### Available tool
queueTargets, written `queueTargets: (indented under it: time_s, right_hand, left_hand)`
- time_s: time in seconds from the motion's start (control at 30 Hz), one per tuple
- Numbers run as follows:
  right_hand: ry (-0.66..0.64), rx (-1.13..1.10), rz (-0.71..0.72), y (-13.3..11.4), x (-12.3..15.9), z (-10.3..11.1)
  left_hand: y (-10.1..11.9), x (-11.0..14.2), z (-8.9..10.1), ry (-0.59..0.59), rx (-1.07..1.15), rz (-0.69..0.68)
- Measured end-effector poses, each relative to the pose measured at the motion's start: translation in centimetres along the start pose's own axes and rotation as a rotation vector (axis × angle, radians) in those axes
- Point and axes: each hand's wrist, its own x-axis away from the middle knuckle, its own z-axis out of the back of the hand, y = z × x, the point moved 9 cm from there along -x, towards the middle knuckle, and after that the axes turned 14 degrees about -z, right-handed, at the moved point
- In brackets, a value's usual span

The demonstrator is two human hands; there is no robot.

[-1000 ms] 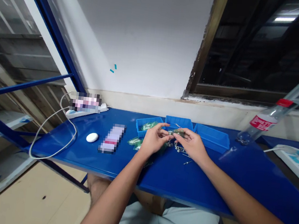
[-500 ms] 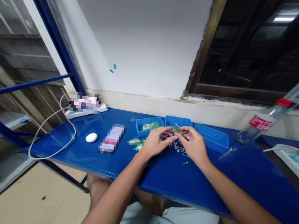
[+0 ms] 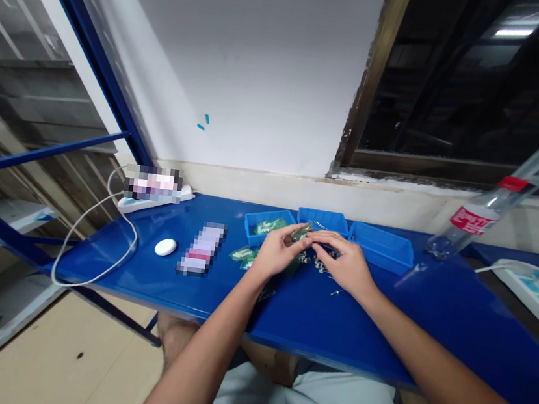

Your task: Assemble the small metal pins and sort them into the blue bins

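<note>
As left hand pinches green circuit board, curled right hand shows unclear hold, more boards remain in blue bin

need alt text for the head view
Left hand and right hand hold a green circuit board over a blue bench. Three blue trays stand behind them, with green packets and small metal parts lying near the hands.

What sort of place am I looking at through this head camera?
Probably a small electronics assembly workbench: a blue bench holds blue parts bins, green circuit boards and small metal parts, with a power strip at one end.
</note>
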Motion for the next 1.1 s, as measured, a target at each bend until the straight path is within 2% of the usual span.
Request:
queueTargets:
  time_s: [0.13, 0.23, 0.37, 0.6, 0.8, 0.93, 1.0, 1.1]
  right_hand:
    - [0.103, -0.080, -0.143, 1.2, -0.1, 0.9]
    - [0.136, -0.107, -0.149, 1.2, -0.1, 1.1]
    - [0.060, -0.144, -0.178, 1.8, -0.4, 0.4]
    - [0.009, -0.351, -0.435, 4.9, -0.6, -0.2]
    - [0.026, -0.441, -0.411, 4.1, -0.8, -0.1]
    - [0.099, -0.470, -0.429, 4.4, -0.6, 0.5]
    - [0.124, -0.485, -0.431, 4.4, -0.4, 0.7]
    - [0.067, -0.478, -0.400, 3.7, -0.3, 0.3]
  left_hand:
    - [-0.3, -0.2, 0.1, 0.005, 0.003, -0.030]
    - [-0.4, -0.1, 0.1, 0.024, 0.050, -0.024]
    - [-0.2, 0.0, -0.3, 0.013, 0.110, 0.002]
    - [-0.5, -0.1, -0.1, 0.076, 0.149, 0.039]
    - [-0.4, -0.3, -0.1, 0.086, 0.191, 0.017]
    - [0.5, -0.2, 1.1, 0.173, 0.001, -0.045]
    - [1.3, -0.2, 0.9, 0.139, -0.108, -0.098]
    - [2.3, -0.1, -0.1, 0.041, -0.142, -0.160]
